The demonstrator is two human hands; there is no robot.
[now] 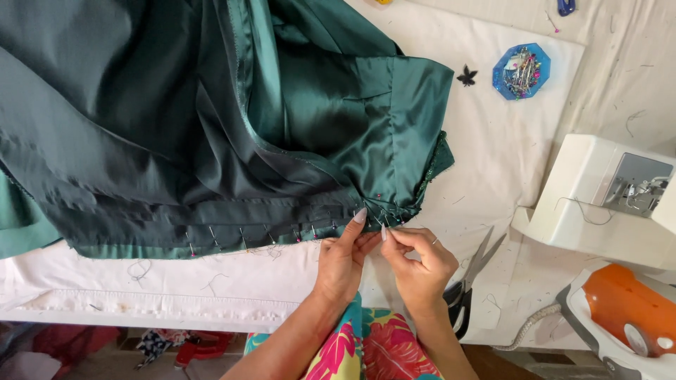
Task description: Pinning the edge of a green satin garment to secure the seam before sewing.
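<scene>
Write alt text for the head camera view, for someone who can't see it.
Two hands, left hand and right hand, pinch the pinned edge of a dark green satin garment spread on a white table. A blue pin dish, scissors, a white sewing machine and an orange iron lie to the right.

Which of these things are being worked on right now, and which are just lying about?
In use: left hand, right hand, green fabric, pins along its edge.
Lying about: blue pin dish, scissors, sewing machine, orange iron.

White cloth-covered worktable (pixel 507 141) in bright even light — thread scraps scattered; dim floor (pixel 105 352) below edge.
</scene>
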